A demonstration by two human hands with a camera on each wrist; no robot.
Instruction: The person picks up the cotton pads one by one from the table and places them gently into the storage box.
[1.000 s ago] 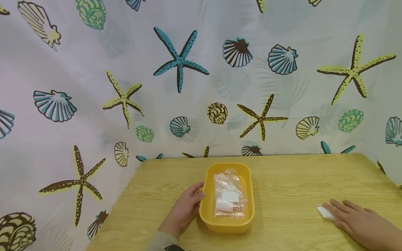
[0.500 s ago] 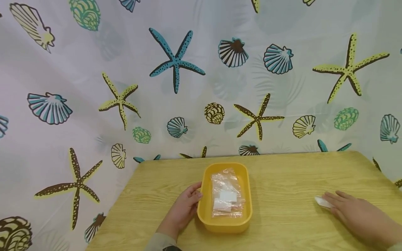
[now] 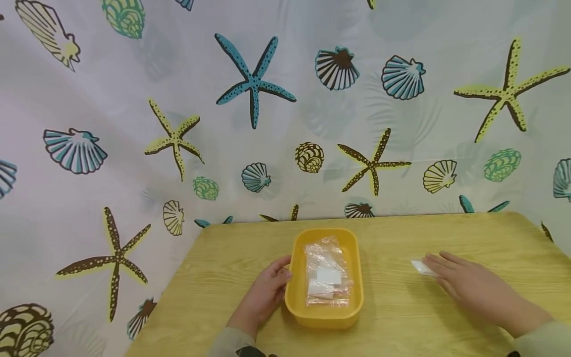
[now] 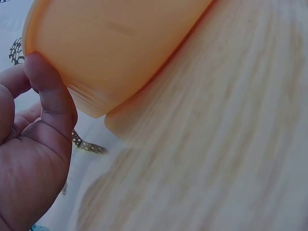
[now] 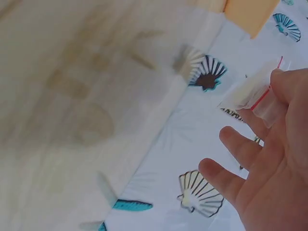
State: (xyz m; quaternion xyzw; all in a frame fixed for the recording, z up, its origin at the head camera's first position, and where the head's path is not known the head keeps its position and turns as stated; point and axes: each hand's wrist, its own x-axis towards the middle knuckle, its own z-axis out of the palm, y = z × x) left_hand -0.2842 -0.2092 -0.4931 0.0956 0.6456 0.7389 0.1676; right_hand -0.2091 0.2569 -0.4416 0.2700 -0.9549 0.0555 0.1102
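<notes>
A yellow plastic tray (image 3: pixel 324 322) stands on the wooden table, and my left hand (image 3: pixel 265 295) grips its left rim. The left wrist view shows the thumb (image 4: pixel 48 89) against the tray wall (image 4: pixel 120 43), other fingers curled behind it. Inside the tray lie clear plastic zip bags (image 3: pixel 322 253) with white pieces in them. To the tray's right, my right hand (image 3: pixel 475 287) holds a small zip bag (image 3: pixel 423 268) above the table. Its thumb and index finger pinch the bag (image 5: pixel 250 94) near the red seal, while the other fingers spread loosely.
The light wooden table (image 3: pixel 401 317) reaches back to a white curtain (image 3: pixel 285 144) printed with starfish and shells, which also hangs along the left and right sides.
My right hand has lifted the small zip bag from the table and carried it left toward the tray. My left hand keeps its grip on the rim; the head view shifts slightly.
</notes>
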